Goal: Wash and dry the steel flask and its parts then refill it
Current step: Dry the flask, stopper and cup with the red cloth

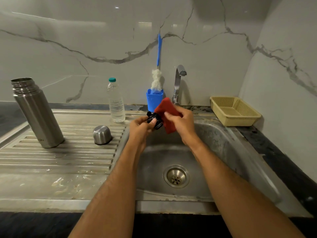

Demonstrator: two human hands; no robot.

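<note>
In the middle of the frame, over the sink [223,143], the left hand [139,127] pinches the black stopper [154,121] while the right hand [181,124] rubs it with a red cloth [167,109]; a slip could drop it, while the flask [36,112] stands open at the left.

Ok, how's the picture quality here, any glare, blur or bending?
Head view: dim indoor light, bright glare patches on the glossy marble wall; wide-angle bending leans the steel flask and curves the sink rim; left hand, right hand, black stopper and red cloth slightly soft.
</note>
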